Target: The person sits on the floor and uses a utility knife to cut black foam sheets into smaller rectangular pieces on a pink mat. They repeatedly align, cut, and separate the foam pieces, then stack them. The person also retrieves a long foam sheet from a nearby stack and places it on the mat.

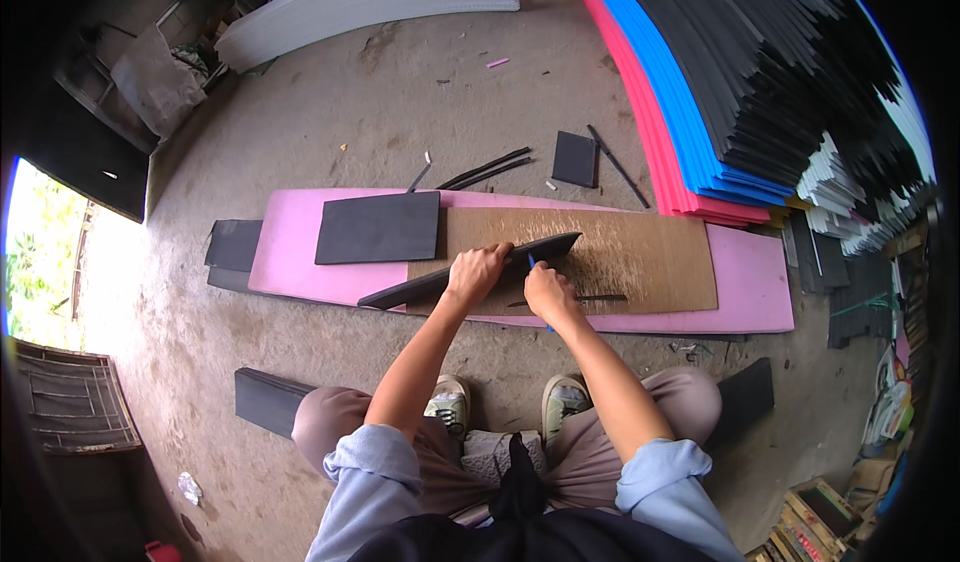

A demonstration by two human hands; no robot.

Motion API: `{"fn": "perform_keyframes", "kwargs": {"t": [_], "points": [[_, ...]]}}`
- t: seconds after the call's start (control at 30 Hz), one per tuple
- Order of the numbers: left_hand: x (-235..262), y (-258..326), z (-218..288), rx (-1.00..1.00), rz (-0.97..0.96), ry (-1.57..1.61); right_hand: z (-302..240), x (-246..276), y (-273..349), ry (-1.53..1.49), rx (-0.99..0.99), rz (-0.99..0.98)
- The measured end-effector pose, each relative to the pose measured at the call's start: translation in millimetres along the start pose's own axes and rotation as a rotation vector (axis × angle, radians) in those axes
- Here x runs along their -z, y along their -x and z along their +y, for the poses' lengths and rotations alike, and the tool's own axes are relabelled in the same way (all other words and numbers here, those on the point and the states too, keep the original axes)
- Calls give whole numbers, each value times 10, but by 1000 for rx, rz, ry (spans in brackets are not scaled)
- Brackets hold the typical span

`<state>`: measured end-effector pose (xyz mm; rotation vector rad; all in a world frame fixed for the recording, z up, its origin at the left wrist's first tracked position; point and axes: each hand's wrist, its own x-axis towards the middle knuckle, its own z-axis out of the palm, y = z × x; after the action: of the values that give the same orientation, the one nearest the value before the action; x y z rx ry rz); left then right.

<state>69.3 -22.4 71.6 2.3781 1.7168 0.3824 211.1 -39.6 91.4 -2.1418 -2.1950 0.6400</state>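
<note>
A: Main thing, where?
B: Black foam slab (425, 287), straight ahead of the person, mostly over the brown board (680, 262); near-left end runs out onto the pink foam sheet (755, 277).
A: Long axis?
B: Diagonal, near-left to far-right. Flat or tipped on its edge, can't tell.
A: Left hand?
B: Left hand (477, 272) is grasping the slab around mid-length, fingers over the top.
A: Right?
B: Right hand (550, 292) is clenched round a slim blue tool (531, 260), on the near side of the slab's far-right half. Tool's far end comes up to the slab; actual contact too small to tell.
A: Which hand's nearer?
B: Left, it's on the slab. Right is just beside it.
A: Key relation?
B: My call: tool lies across the slab's axis, not along it, between the left hand and the slab's far-right end.
A: Anything close by?
B: Thin dark strip (605, 298) on the board, just right of the right hand. Black foam rectangle (375, 230) beyond the slab's left half, overlapping sheet and board.
</note>
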Motion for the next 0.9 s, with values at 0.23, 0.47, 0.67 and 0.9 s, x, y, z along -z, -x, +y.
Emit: {"fn": "perform_keyframes", "kwargs": {"t": [0.23, 0.47, 0.67, 0.9], "points": [[-10, 48, 21, -23, 28, 13, 163, -564, -212, 74, 56, -187], [17, -24, 13, 9, 18, 38, 353, -882, -111, 3, 46, -4], [446, -124, -165, 27, 167, 121, 644, -218, -332, 12, -85, -1], [1947, -275, -116, 126, 718, 280, 861, 951, -656, -385, -6, 147]]}}
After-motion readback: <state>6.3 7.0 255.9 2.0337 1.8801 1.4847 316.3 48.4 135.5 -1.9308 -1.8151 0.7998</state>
